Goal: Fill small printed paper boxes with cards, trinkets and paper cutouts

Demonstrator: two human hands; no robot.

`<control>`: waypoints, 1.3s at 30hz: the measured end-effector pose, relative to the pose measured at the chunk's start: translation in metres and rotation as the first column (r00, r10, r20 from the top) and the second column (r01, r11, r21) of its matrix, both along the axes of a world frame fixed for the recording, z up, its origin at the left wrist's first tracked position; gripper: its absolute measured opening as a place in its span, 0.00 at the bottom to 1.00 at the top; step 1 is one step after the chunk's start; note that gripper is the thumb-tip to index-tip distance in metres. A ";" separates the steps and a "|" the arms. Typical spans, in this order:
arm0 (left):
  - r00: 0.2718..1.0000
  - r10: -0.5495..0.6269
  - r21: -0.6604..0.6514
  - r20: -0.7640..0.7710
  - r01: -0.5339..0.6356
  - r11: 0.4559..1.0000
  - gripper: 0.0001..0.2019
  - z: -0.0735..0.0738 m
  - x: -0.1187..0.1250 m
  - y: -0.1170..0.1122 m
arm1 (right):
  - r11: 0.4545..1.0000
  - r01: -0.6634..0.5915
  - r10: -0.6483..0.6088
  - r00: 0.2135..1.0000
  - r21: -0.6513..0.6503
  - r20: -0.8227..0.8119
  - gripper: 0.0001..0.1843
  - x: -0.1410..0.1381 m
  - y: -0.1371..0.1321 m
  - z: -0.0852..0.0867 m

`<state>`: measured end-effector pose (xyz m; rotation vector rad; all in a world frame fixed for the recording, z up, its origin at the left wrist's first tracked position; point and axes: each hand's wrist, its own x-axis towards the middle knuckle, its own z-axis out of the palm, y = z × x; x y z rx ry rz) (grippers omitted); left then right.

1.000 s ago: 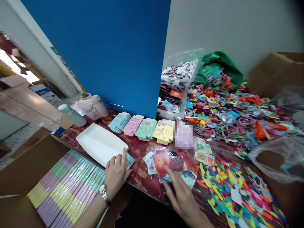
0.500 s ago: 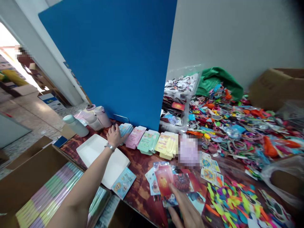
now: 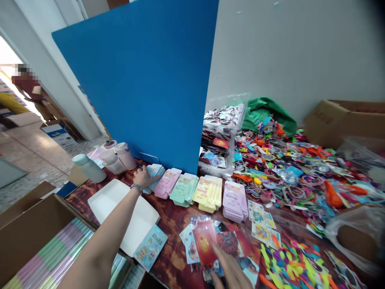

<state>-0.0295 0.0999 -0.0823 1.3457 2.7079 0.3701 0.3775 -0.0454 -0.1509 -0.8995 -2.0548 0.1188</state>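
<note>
My left hand (image 3: pixel 143 177), a watch on its wrist, reaches out to the stack of light blue flat cartons (image 3: pixel 155 173) at the foot of the blue board, fingers closed on the stack's left edge. Beside it lie pink (image 3: pixel 167 182), green (image 3: pixel 183 188), yellow (image 3: pixel 208 191) and lilac (image 3: pixel 235 200) stacks. My right hand (image 3: pixel 229 269) lies at the bottom edge, fingers stretched flat onto a spread of picture cards, a red card (image 3: pixel 204 241) uppermost. A blue carton (image 3: pixel 150 251) lies on the corner of the white tray (image 3: pixel 117 202).
A tall blue board (image 3: pixel 150 88) stands behind the stacks. Bottles (image 3: pixel 89 167) stand at the far left. An open cardboard box of pastel cartons (image 3: pixel 45 257) sits lower left. Colourful trinkets (image 3: pixel 294 168), a green bag, a clear bin and a cardboard box fill the right.
My left hand left the blue carton by the tray and reached forward to the light blue stack. My right hand slid down towards the bottom edge. The camera tilted up.
</note>
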 end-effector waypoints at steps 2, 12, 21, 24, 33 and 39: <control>1.000 0.019 0.072 -0.018 -0.018 0.997 0.54 0.006 0.008 -0.004 | 0.999 -0.018 0.019 1.000 0.037 -0.024 0.29 0.002 0.006 0.006; 0.936 -0.353 0.413 0.000 0.321 0.852 0.28 0.033 0.149 -0.076 | 0.992 -0.127 0.128 0.991 -0.028 0.044 0.32 -0.019 0.042 0.097; 0.686 -0.727 0.617 -0.029 0.585 0.527 0.33 0.025 0.245 -0.122 | 0.931 -0.150 0.115 0.986 -0.334 -0.121 0.14 -0.005 0.039 0.109; 0.647 -0.755 0.607 -0.105 0.644 0.467 0.30 0.023 0.251 -0.123 | 0.833 -0.206 0.011 0.934 -0.514 -0.357 0.18 0.005 0.036 0.113; 0.614 -0.755 0.531 -0.229 0.729 0.432 0.25 0.018 0.257 -0.128 | 0.516 -0.515 -0.277 0.656 -0.685 -0.702 0.16 0.005 0.048 0.115; 0.676 -0.724 0.504 -0.135 0.676 0.538 0.38 0.014 0.263 -0.131 | 0.518 -0.414 -0.189 0.798 -0.749 -0.572 0.10 0.010 0.050 0.117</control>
